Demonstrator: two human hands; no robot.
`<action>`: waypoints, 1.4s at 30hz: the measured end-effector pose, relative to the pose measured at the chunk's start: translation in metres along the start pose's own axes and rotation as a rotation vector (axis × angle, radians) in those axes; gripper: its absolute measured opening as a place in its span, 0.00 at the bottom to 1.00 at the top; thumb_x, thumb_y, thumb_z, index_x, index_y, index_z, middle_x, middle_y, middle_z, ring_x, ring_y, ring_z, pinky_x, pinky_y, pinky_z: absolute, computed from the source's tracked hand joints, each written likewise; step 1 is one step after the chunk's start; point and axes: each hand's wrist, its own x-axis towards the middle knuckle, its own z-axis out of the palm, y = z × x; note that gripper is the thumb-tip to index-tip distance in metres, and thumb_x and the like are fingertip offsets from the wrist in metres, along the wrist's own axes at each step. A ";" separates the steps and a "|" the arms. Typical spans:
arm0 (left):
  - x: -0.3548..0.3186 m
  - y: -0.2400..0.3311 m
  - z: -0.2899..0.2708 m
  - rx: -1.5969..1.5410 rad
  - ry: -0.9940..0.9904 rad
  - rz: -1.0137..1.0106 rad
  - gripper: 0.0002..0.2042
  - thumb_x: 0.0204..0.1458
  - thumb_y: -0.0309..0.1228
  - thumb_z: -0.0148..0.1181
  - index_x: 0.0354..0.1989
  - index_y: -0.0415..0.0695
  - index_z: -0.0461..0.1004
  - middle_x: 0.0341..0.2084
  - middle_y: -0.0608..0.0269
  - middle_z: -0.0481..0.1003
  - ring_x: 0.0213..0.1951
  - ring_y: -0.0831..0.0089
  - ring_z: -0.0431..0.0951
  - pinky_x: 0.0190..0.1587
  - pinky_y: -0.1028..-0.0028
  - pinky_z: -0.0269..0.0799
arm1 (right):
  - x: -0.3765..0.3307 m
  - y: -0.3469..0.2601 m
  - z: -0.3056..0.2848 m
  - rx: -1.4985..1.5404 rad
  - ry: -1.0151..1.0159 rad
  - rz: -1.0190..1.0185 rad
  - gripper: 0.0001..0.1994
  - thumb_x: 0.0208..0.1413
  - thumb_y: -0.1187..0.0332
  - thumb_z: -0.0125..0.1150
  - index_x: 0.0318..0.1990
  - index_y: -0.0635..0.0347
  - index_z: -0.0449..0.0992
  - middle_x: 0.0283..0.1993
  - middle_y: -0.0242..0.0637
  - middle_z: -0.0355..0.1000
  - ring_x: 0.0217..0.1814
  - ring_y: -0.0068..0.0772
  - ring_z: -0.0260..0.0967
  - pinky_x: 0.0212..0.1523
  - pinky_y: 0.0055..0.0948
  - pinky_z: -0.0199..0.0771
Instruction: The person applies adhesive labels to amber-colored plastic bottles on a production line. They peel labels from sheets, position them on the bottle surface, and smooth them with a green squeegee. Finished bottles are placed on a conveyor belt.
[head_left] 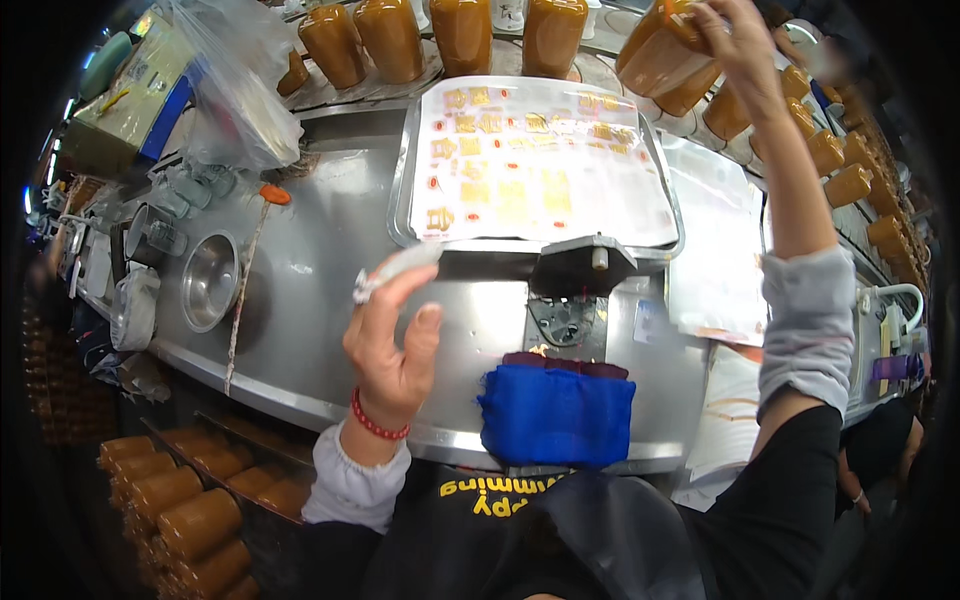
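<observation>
My right hand (pixel 735 30) reaches to the far right, its fingers closed at the end of a tilted glossy brown jar (pixel 660 55). Above the steel table my left hand (pixel 388 350) is raised, thumb and fingers apart. A white covering (pixel 400 268) lies along one of its fingers, perhaps a wrap or finger sleeve. Beyond this hand, a metal tray (pixel 398 215) bears a white sheet (pixel 520 215) printed with gold characters and small red marks. A dark angular block (pixel 585 268) with a peg stands before the tray. Nearer me lies a folded blue cloth (pixel 560 415).
Several brown jars (pixel 462 38) line the curved far ledge and continue down the right. More brown jars (pixel 200 525) are stacked at lower left. A steel bowl (pixel 210 285), glass cups (pixel 170 195) and a plastic bag (pixel 240 100) occupy the left. White paper (pixel 710 240) lies right of the tray.
</observation>
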 end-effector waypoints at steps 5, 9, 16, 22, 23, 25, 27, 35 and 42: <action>0.051 0.027 0.038 -0.676 -0.170 -0.089 0.27 0.62 0.38 0.61 0.62 0.33 0.64 0.56 0.48 0.72 0.57 0.64 0.73 0.61 0.66 0.67 | -0.024 -0.137 -0.124 0.468 -0.208 0.256 0.14 0.66 0.60 0.54 0.45 0.65 0.74 0.43 0.43 0.73 0.45 0.39 0.73 0.47 0.33 0.71; 0.043 0.063 0.065 -1.210 -0.584 -0.295 0.49 0.55 0.56 0.65 0.72 0.36 0.45 0.58 0.54 0.68 0.60 0.66 0.68 0.63 0.71 0.62 | -0.112 -0.163 -0.100 0.815 -0.434 0.443 0.22 0.69 0.55 0.51 0.54 0.68 0.74 0.50 0.43 0.76 0.51 0.29 0.74 0.53 0.26 0.74; -0.027 0.065 0.065 -1.349 -0.624 -0.907 0.28 0.62 0.48 0.58 0.60 0.37 0.65 0.48 0.57 0.76 0.47 0.75 0.78 0.51 0.75 0.75 | -0.236 -0.208 -0.049 0.934 -0.415 0.969 0.26 0.72 0.51 0.43 0.58 0.68 0.72 0.52 0.42 0.74 0.55 0.29 0.71 0.59 0.28 0.69; -0.016 0.053 0.080 -1.375 -0.496 -0.903 0.20 0.68 0.43 0.50 0.56 0.38 0.71 0.45 0.58 0.79 0.43 0.74 0.82 0.45 0.76 0.79 | -0.236 -0.211 -0.037 0.864 -0.426 0.904 0.26 0.72 0.48 0.46 0.59 0.64 0.71 0.47 0.34 0.73 0.45 0.21 0.67 0.41 0.22 0.70; -0.016 0.055 0.083 -1.347 -0.473 -0.874 0.20 0.68 0.43 0.50 0.56 0.38 0.71 0.44 0.59 0.79 0.43 0.74 0.82 0.45 0.76 0.79 | -0.236 -0.211 -0.038 0.813 -0.419 0.891 0.27 0.71 0.47 0.46 0.60 0.63 0.71 0.46 0.34 0.73 0.44 0.20 0.67 0.40 0.22 0.70; -0.014 0.053 0.087 -1.273 -0.443 -0.837 0.21 0.68 0.43 0.51 0.57 0.38 0.70 0.45 0.59 0.79 0.44 0.75 0.81 0.46 0.76 0.78 | -0.231 -0.206 -0.044 0.717 -0.451 0.836 0.27 0.70 0.47 0.47 0.62 0.62 0.71 0.46 0.36 0.73 0.43 0.20 0.66 0.39 0.21 0.70; -0.013 0.046 0.093 -1.192 -0.429 -0.820 0.23 0.68 0.44 0.51 0.61 0.36 0.66 0.47 0.58 0.78 0.46 0.75 0.80 0.49 0.76 0.76 | -0.219 -0.196 -0.057 0.616 -0.453 0.745 0.24 0.70 0.51 0.50 0.61 0.62 0.72 0.51 0.38 0.75 0.49 0.24 0.69 0.44 0.23 0.70; -0.046 0.049 0.090 -0.846 -0.243 -0.520 0.30 0.68 0.45 0.50 0.69 0.34 0.54 0.54 0.52 0.70 0.52 0.74 0.72 0.56 0.74 0.69 | -0.166 -0.099 0.029 -0.012 -0.774 -0.126 0.21 0.57 0.84 0.52 0.55 0.55 0.80 0.55 0.44 0.69 0.58 0.43 0.67 0.60 0.36 0.69; -0.050 0.039 0.095 -0.859 -0.274 -0.514 0.29 0.70 0.45 0.45 0.71 0.38 0.50 0.53 0.53 0.74 0.53 0.75 0.76 0.54 0.76 0.72 | -0.156 -0.081 0.014 -0.321 -0.914 -0.068 0.21 0.53 0.81 0.59 0.52 0.47 0.84 0.56 0.38 0.71 0.61 0.40 0.67 0.59 0.34 0.74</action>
